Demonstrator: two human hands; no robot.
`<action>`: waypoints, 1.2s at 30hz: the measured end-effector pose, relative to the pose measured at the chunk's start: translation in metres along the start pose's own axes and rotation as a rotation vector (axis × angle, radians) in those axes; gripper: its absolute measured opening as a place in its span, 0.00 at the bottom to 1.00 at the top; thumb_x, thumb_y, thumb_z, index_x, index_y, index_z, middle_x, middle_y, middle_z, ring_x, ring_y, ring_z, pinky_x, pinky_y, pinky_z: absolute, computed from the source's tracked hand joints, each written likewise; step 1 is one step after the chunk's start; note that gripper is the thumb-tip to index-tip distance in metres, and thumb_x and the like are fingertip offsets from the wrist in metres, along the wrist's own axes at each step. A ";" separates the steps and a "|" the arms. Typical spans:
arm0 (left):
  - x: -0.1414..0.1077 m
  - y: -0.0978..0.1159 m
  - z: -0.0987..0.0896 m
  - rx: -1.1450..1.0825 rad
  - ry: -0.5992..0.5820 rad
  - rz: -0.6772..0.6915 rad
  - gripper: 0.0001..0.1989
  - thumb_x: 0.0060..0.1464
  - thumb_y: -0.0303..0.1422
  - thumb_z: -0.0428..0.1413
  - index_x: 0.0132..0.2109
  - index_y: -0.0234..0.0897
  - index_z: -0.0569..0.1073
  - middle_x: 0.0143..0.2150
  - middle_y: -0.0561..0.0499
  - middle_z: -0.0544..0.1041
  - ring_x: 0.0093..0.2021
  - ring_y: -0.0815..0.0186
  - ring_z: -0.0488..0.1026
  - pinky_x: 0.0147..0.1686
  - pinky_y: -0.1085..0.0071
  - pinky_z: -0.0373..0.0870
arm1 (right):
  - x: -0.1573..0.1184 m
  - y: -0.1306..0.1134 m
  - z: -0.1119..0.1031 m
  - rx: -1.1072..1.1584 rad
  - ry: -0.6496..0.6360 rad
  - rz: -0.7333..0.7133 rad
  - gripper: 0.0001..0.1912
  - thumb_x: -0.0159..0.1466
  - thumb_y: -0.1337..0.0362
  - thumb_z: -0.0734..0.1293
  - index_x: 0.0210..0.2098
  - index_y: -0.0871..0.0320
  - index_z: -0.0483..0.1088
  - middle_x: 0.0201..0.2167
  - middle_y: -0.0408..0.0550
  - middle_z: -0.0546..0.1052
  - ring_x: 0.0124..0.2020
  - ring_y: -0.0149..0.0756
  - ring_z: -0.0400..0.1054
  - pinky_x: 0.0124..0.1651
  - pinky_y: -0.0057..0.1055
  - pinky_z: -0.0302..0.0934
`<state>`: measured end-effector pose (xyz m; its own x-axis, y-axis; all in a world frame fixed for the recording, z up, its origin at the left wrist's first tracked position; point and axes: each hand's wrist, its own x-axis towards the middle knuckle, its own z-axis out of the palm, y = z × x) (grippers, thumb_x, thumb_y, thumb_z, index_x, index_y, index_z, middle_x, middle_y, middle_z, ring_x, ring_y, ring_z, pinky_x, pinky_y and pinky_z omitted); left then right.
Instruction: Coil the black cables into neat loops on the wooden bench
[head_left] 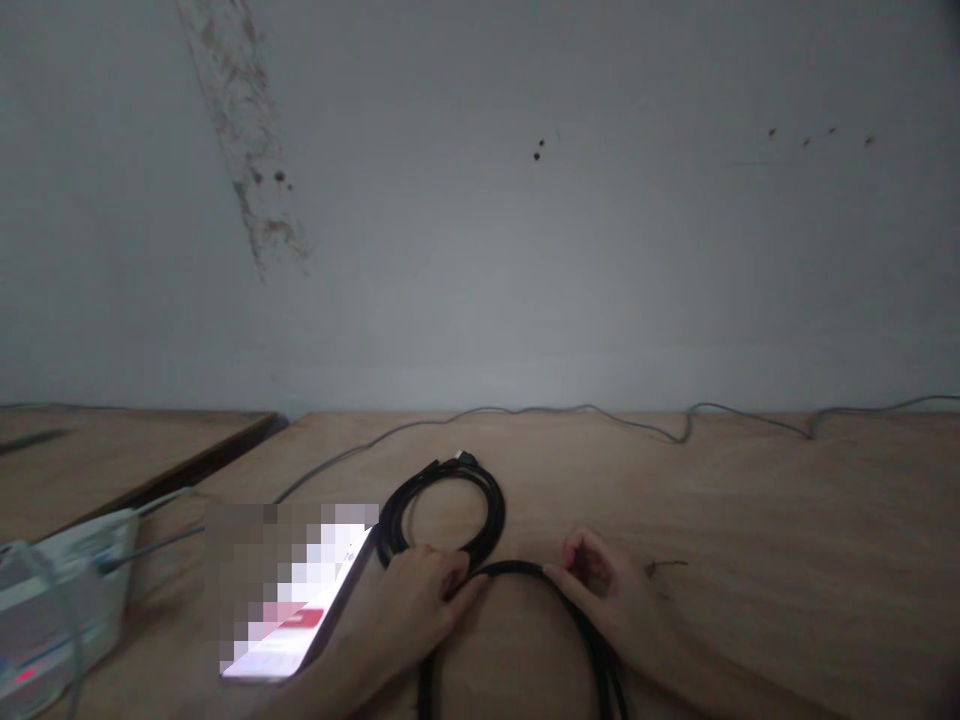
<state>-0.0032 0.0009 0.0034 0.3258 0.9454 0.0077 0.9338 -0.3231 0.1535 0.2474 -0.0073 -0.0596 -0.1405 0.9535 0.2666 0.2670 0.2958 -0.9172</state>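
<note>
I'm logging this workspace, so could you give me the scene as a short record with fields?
Surface: wooden table against a grey wall
Left hand: at the nearer black cable, grip unclear
Right hand: thumb against that cable, fingers curled
Beyond left hand: black cable coil
Left side: lit screen, partly pixelated; white casing
Along wall: thin cord

stained grey wall [450,250]; lit screen [292,640]; thin grey cable [420,424]; wooden tabletop [787,520].

Woodgrain table [720,500], matt black cable [491,515]
</note>
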 end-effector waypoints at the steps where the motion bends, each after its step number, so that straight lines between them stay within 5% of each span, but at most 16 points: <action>1: 0.000 0.001 -0.001 0.002 0.000 -0.004 0.22 0.66 0.47 0.47 0.29 0.39 0.69 0.29 0.51 0.75 0.31 0.63 0.72 0.28 0.69 0.50 | 0.001 0.000 0.000 0.015 -0.004 -0.004 0.15 0.66 0.51 0.68 0.33 0.55 0.68 0.30 0.43 0.73 0.32 0.35 0.67 0.35 0.29 0.62; 16: -0.001 0.002 -0.002 0.007 -0.003 -0.007 0.21 0.65 0.46 0.48 0.29 0.39 0.70 0.30 0.51 0.76 0.32 0.62 0.72 0.29 0.69 0.51 | 0.002 -0.002 0.001 0.163 0.000 0.059 0.17 0.69 0.47 0.64 0.35 0.54 0.64 0.33 0.45 0.74 0.34 0.38 0.69 0.36 0.32 0.62; 25: 0.000 0.000 0.001 0.019 0.002 -0.007 0.21 0.65 0.47 0.48 0.29 0.39 0.70 0.30 0.51 0.76 0.32 0.62 0.72 0.28 0.69 0.50 | -0.004 0.000 -0.004 0.078 -0.044 -0.020 0.19 0.75 0.51 0.53 0.60 0.52 0.59 0.36 0.46 0.75 0.34 0.38 0.69 0.38 0.35 0.62; 36: 0.001 -0.010 0.011 0.010 0.005 0.010 0.22 0.65 0.49 0.47 0.30 0.40 0.70 0.30 0.51 0.76 0.31 0.62 0.72 0.28 0.69 0.51 | -0.002 -0.008 -0.004 -0.135 -0.078 -0.129 0.16 0.68 0.68 0.54 0.49 0.55 0.68 0.34 0.48 0.75 0.33 0.37 0.68 0.38 0.35 0.61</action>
<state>-0.0109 0.0047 -0.0088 0.3345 0.9423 0.0139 0.9319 -0.3330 0.1436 0.2495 -0.0114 -0.0516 -0.2537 0.9013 0.3511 0.3666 0.4254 -0.8274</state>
